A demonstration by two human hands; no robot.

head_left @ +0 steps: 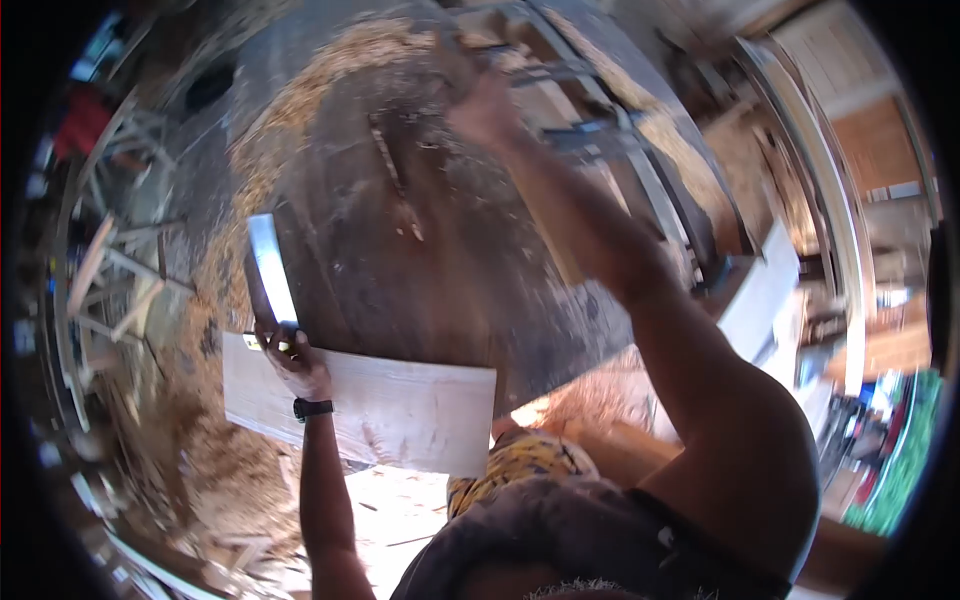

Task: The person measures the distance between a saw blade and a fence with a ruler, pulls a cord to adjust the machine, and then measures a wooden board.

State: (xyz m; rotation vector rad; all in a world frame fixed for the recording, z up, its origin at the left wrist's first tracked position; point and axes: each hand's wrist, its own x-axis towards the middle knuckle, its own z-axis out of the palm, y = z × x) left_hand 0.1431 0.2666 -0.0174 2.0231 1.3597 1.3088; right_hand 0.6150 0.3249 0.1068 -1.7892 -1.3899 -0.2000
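Note:
My left hand, with a dark watch on the wrist, has its fingers wrapped round the lower end of a try square at the edge of a pale wooden board. The square's shiny metal blade points away over the dark work table. The pale board lies at the table's near edge. My right hand is stretched far forward beside a metal frame on the table; motion blurs its fingers, and what it touches cannot be made out.
Wood shavings lie in a curved band over the table. A metal guide frame stands at its right side. Long planks lean at the far right. Wooden trestles are on the left, and sawdust covers the floor.

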